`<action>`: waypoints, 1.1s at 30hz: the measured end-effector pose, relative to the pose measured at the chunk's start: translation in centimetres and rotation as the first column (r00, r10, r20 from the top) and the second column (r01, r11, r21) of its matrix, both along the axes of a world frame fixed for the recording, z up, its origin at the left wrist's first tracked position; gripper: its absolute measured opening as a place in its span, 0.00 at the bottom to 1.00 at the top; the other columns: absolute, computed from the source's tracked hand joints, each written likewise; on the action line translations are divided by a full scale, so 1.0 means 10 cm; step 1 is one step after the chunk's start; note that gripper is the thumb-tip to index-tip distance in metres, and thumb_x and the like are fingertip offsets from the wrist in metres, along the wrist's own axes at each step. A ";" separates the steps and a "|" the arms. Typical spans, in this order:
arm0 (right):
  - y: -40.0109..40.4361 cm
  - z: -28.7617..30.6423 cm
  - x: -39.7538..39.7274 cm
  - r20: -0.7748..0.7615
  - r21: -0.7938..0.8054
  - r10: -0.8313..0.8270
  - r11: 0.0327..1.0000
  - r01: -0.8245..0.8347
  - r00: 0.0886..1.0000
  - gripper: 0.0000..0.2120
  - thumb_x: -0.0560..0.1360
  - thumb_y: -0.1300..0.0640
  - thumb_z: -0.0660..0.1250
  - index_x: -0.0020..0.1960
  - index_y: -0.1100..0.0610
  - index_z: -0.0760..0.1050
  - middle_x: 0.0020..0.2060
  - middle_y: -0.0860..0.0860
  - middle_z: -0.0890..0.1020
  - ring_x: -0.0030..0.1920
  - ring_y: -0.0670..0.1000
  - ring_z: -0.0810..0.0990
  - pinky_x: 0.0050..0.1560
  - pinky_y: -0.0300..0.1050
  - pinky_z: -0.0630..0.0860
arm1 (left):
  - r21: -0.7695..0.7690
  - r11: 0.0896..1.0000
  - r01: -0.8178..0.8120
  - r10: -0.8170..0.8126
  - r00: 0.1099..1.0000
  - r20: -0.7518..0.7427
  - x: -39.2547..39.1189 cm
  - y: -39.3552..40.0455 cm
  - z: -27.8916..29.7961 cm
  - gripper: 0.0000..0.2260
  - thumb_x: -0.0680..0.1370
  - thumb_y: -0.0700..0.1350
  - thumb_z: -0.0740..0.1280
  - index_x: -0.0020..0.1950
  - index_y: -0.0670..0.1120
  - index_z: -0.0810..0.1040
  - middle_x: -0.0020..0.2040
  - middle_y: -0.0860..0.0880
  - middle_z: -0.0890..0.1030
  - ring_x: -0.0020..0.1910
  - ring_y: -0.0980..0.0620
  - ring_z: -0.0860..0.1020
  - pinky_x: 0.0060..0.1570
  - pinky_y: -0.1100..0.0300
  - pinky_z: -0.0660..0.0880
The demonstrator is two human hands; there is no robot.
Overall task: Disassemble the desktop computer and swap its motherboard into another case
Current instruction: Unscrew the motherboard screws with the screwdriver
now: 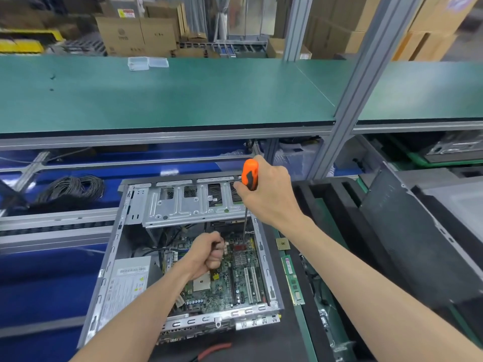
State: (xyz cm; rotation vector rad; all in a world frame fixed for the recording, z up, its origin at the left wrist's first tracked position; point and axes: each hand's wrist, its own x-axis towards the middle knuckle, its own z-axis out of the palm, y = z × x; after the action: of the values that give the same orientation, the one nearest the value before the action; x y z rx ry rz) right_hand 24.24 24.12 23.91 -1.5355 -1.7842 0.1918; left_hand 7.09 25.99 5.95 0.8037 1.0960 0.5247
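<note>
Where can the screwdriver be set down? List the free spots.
Free: the green shelf in front of the clear boxes, and the dark mat between case and RAM stick. Crowded: inside the case, and the blue surface near the cable coil.

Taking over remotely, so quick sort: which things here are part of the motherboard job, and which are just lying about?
In the job:
right hand gripping the orange screwdriver
left hand, fist over the motherboard
open case

Lying about:
RAM stick
loose CPU chip
red-handled pliers
cable coil
clear plastic boxes
</note>
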 end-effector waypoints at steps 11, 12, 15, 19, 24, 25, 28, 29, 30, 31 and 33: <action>0.06 -0.03 0.02 0.069 0.007 -0.021 1.000 0.021 0.997 0.12 0.74 0.52 0.71 0.45 0.55 0.69 0.26 0.47 0.70 0.26 0.49 0.71 0.32 0.51 0.76 | 0.274 0.950 -0.152 0.174 0.983 -0.057 0.32 -0.04 0.07 0.08 0.70 0.44 0.65 0.31 0.45 0.75 0.24 0.53 0.61 0.23 0.52 0.55 0.25 0.62 0.54; 0.07 -0.04 0.01 0.078 0.012 -0.022 1.000 0.021 0.997 0.12 0.74 0.52 0.72 0.45 0.55 0.70 0.26 0.45 0.70 0.26 0.48 0.71 0.32 0.51 0.76 | 0.346 0.934 -0.088 0.143 0.981 -0.134 0.32 -0.05 0.06 0.06 0.70 0.43 0.66 0.34 0.46 0.81 0.23 0.55 0.67 0.22 0.53 0.60 0.25 0.61 0.57; 0.06 -0.08 -0.01 0.092 0.013 -0.021 1.000 0.020 0.996 0.12 0.75 0.51 0.72 0.46 0.56 0.70 0.26 0.45 0.70 0.27 0.48 0.72 0.33 0.52 0.78 | 0.489 0.864 0.116 0.081 0.928 -0.364 0.34 -0.06 0.04 0.07 0.74 0.45 0.72 0.49 0.53 0.87 0.35 0.59 0.83 0.27 0.62 0.75 0.30 0.69 0.69; 0.06 -0.10 -0.02 0.090 0.026 -0.021 0.999 0.018 0.996 0.12 0.75 0.51 0.72 0.47 0.56 0.71 0.26 0.44 0.70 0.28 0.48 0.73 0.35 0.53 0.78 | 0.520 0.829 0.205 0.069 0.886 -0.458 0.42 -0.06 -0.01 0.10 0.72 0.53 0.77 0.52 0.53 0.87 0.46 0.64 0.83 0.40 0.75 0.76 0.44 0.76 0.68; 0.06 -0.11 -0.02 0.094 0.016 -0.023 1.000 0.022 0.995 0.12 0.75 0.50 0.71 0.47 0.56 0.71 0.26 0.44 0.70 0.29 0.50 0.74 0.37 0.53 0.78 | 0.562 0.802 0.204 0.104 0.877 -0.468 0.47 -0.02 -0.03 0.09 0.73 0.52 0.77 0.51 0.53 0.87 0.50 0.56 0.86 0.42 0.75 0.75 0.52 0.70 0.70; 0.05 -0.12 -0.01 0.092 0.016 -0.024 1.000 0.023 0.995 0.12 0.75 0.50 0.71 0.47 0.56 0.71 0.26 0.44 0.70 0.28 0.49 0.73 0.36 0.51 0.77 | 0.561 0.802 0.206 0.106 0.875 -0.472 0.47 -0.02 -0.04 0.09 0.73 0.52 0.77 0.51 0.53 0.87 0.51 0.56 0.86 0.42 0.73 0.75 0.52 0.71 0.70; 0.04 -0.13 0.01 0.089 0.023 -0.036 0.999 0.034 0.995 0.13 0.75 0.51 0.72 0.45 0.56 0.70 0.25 0.45 0.69 0.26 0.47 0.71 0.33 0.47 0.74 | 0.563 0.798 0.215 0.105 0.870 -0.481 0.47 0.00 -0.08 0.09 0.72 0.52 0.77 0.51 0.52 0.87 0.51 0.55 0.86 0.39 0.78 0.73 0.43 0.82 0.66; 0.04 -0.13 0.02 0.089 0.023 -0.040 0.999 0.038 0.995 0.13 0.74 0.51 0.72 0.44 0.56 0.69 0.25 0.45 0.69 0.26 0.47 0.71 0.33 0.47 0.73 | 0.562 0.798 0.216 0.102 0.871 -0.480 0.48 0.00 -0.09 0.09 0.72 0.52 0.77 0.51 0.52 0.87 0.51 0.55 0.86 0.39 0.79 0.73 0.42 0.82 0.66; 0.05 -0.13 0.03 0.086 0.020 -0.044 0.999 0.042 0.995 0.13 0.74 0.52 0.72 0.44 0.56 0.69 0.25 0.46 0.70 0.26 0.48 0.71 0.33 0.48 0.74 | 0.561 0.800 0.215 0.101 0.872 -0.478 0.48 0.00 -0.10 0.09 0.72 0.52 0.77 0.51 0.52 0.87 0.51 0.55 0.86 0.39 0.79 0.72 0.43 0.83 0.66; 0.05 -0.13 0.03 0.082 0.016 -0.045 0.999 0.044 0.996 0.13 0.74 0.51 0.72 0.44 0.56 0.69 0.25 0.47 0.71 0.27 0.49 0.72 0.34 0.49 0.75 | 0.559 0.801 0.214 0.099 0.873 -0.477 0.48 0.01 -0.10 0.09 0.72 0.52 0.77 0.51 0.52 0.87 0.51 0.56 0.86 0.39 0.79 0.73 0.43 0.82 0.66; 0.05 -0.12 0.03 0.081 0.013 -0.047 0.999 0.046 0.996 0.13 0.74 0.51 0.72 0.44 0.56 0.69 0.26 0.47 0.71 0.27 0.50 0.73 0.35 0.51 0.76 | 0.552 0.806 0.211 0.093 0.877 -0.471 0.48 0.00 -0.11 0.09 0.73 0.52 0.77 0.51 0.52 0.87 0.51 0.56 0.86 0.40 0.79 0.74 0.45 0.80 0.68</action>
State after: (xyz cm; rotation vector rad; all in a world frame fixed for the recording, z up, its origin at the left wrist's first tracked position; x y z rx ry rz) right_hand 24.58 24.66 22.71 -1.5955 -1.8074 0.0978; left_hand 11.85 26.04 4.88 1.5859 1.3734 0.6430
